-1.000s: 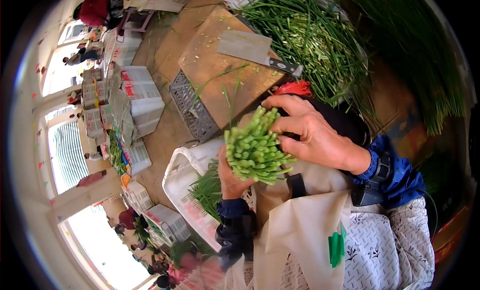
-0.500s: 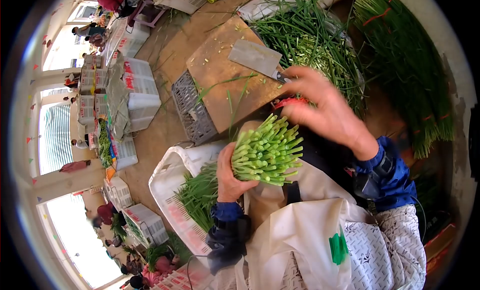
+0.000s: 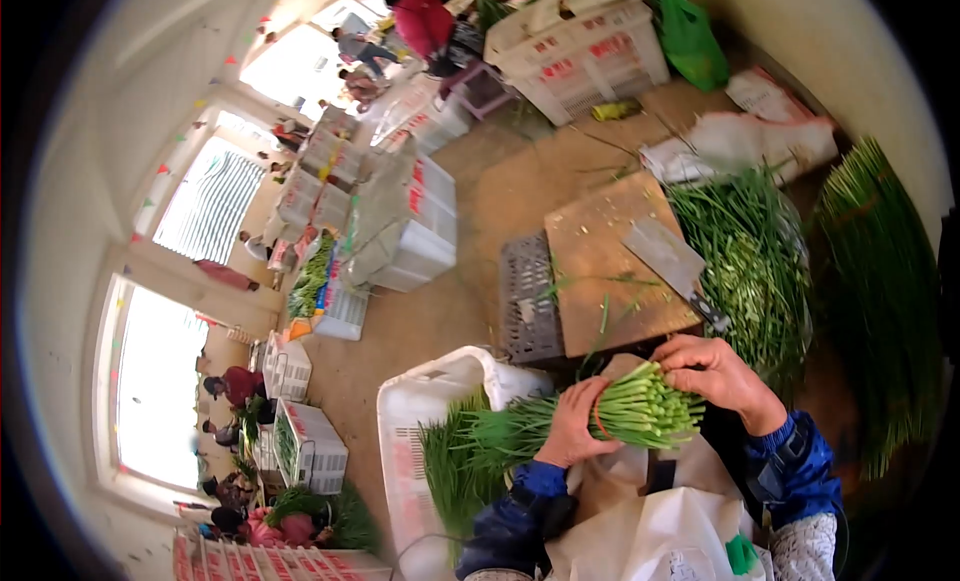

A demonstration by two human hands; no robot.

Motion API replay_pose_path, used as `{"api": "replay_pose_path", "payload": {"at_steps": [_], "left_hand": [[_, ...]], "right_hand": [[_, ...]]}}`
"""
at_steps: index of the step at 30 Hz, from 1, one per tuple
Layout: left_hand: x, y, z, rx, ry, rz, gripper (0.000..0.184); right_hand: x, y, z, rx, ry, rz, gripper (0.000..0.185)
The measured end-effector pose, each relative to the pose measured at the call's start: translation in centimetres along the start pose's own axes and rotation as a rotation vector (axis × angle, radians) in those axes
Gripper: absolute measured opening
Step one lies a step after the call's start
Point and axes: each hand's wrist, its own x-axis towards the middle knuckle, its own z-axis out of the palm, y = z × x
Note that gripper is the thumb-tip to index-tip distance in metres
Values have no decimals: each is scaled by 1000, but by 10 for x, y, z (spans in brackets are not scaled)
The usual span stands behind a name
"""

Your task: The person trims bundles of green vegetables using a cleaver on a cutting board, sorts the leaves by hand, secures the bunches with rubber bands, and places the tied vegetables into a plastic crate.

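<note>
My left hand [image 3: 577, 427] is wrapped around a bunch of green stems that look like garlic chives [image 3: 652, 405]. Their pale cut ends face right and the leaves trail left over a white crate. A thin red band [image 3: 598, 408] crosses the bunch beside my left fingers. My right hand [image 3: 715, 373] is closed, thumb and fingers pinched at the upper edge of the cut ends; exactly what lies between the fingertips is hidden. Above it, a cleaver [image 3: 668, 257] rests on a wooden board [image 3: 600, 306], its dark handle over the board's edge.
The white crate [image 3: 398, 431] with more greens stands at my left. A grey plastic crate [image 3: 527, 299] sits under the board. Cut greens [image 3: 745, 231] are heaped right of it, with long bundles [image 3: 875, 311] by the wall. Other people [image 3: 425, 26] and stacked crates [image 3: 420, 216] are farther off.
My view has swung left. My right hand has come down from near the cleaver handle to the stem ends. The bunch has turned to lie sideways, and a red band now shows around it.
</note>
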Motion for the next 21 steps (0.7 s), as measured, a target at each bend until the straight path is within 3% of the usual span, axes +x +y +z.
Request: {"api": "replay_pose_path", "payload": {"at_steps": [6,10,16,21], "left_hand": [[0,4,-5,-13,-44,-21,95],[3,6,-7,-22,-63,-35,93],[1,-2,-3,-52,-66,-53,95],[4,4,-10,-39,-94,-58,97]], "right_hand": [[1,-7,-8,52,-68,97,15],[3,-8,-10,-190,-131,-160,15],[7,-5,2,-260,-15,-204,12],[7,-1,-3,-276,-49,-278,14]]}}
